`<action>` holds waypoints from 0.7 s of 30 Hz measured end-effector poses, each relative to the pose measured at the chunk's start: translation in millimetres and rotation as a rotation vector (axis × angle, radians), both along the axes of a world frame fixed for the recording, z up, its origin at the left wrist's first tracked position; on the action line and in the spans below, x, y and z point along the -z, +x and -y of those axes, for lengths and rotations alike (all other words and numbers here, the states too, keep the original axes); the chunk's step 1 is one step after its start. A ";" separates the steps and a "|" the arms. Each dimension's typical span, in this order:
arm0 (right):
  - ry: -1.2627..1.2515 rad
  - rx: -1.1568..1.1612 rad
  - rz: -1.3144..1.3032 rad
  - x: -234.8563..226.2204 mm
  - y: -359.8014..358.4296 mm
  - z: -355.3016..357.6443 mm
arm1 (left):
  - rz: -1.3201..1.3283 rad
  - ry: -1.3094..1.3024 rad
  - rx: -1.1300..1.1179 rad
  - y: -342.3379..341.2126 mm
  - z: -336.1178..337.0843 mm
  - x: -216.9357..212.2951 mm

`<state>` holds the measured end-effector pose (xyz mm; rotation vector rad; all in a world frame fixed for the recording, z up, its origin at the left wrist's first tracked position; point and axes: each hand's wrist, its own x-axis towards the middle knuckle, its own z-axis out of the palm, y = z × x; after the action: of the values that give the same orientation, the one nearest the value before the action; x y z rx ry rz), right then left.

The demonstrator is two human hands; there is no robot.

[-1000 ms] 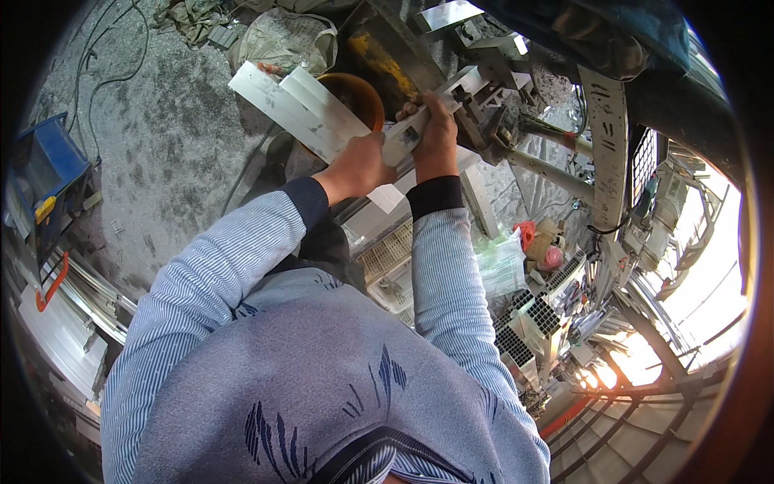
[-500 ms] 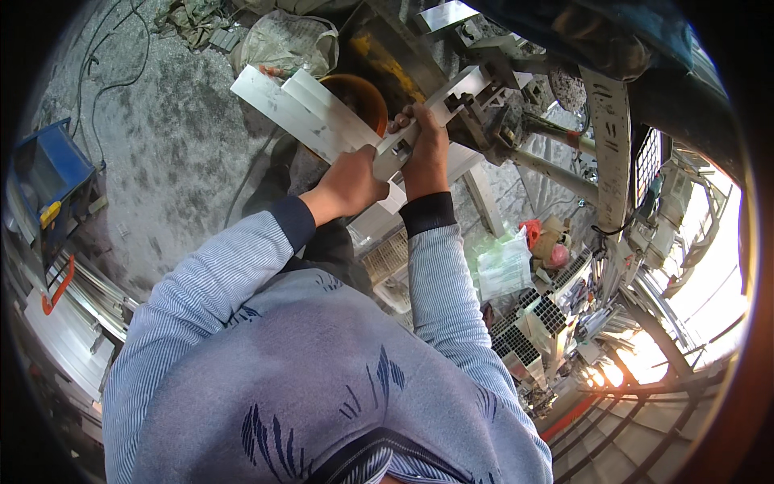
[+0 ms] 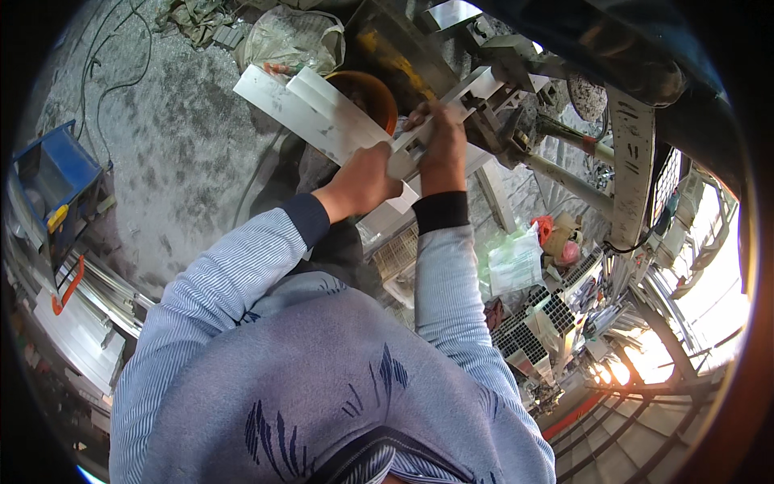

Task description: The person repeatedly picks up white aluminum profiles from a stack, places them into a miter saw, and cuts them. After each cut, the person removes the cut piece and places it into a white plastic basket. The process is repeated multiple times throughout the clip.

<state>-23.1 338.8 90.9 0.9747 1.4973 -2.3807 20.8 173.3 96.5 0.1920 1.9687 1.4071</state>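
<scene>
A blue crate [image 3: 48, 173] sits far left on the concrete floor [image 3: 161, 137]. Your left hand [image 3: 363, 177] now grips the pale aluminium profile [image 3: 322, 121] lower than a second ago, steadying it. Your right hand [image 3: 439, 153] pinches a small fitting against the machine [image 3: 516, 121].

The long white aluminium profile [image 3: 322, 121] is a flat, angled strip with scuffed faces, lying slanted above the orange bucket [image 3: 367, 93]. Its far end juts up-left past the bucket; its near end is clasped just right of the bucket.
</scene>
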 end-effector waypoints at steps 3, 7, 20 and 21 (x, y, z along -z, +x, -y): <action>0.225 -0.054 0.025 5.3 50.4 44.3 | 0.083 -0.025 -0.005 44.5 46.7 -5.7; -0.202 0.002 0.061 10.3 116.1 122.7 | 0.182 -0.111 0.057 95.7 128.3 -3.8; 0.166 -0.511 -0.154 -93.2 112.0 114.8 | 0.148 0.020 0.028 68.0 163.1 -21.0; 0.282 -0.475 -0.125 -103.9 102.0 109.7 | 0.113 0.078 -0.031 61.9 157.5 -24.9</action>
<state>78.8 229.1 194.9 0.4441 1.8938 -1.9575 82.7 15.7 121.4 0.1147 1.8336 1.4829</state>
